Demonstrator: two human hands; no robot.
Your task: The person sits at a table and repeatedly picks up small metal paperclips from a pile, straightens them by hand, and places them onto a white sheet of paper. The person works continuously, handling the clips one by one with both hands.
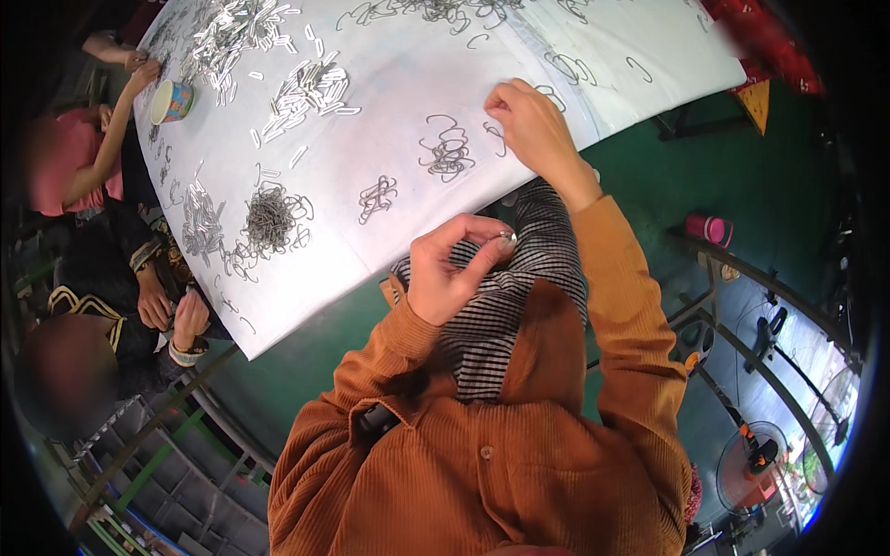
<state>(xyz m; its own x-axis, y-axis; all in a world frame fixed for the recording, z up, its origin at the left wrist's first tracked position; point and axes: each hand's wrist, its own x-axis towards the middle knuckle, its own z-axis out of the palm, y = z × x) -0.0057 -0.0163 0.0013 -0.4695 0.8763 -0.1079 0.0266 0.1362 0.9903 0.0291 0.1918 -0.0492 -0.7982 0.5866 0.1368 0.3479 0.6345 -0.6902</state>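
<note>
My left hand is held over my lap, just off the table edge. Its thumb and forefinger pinch a small shiny metal piece. Above the white table, my right hand has its fingers curled together; whether anything is in them is hidden. A few bent wire hooks lie beneath and beside that hand. To its left on the tabletop are a loose heap of wire hooks and a smaller bunch of wire pieces.
Silvery oblong pieces lie in heaps farther back, near a patterned tub. A dense wire pile sits at the left. Two people work along the left edge, one in a pink top. A standing fan is at lower right.
</note>
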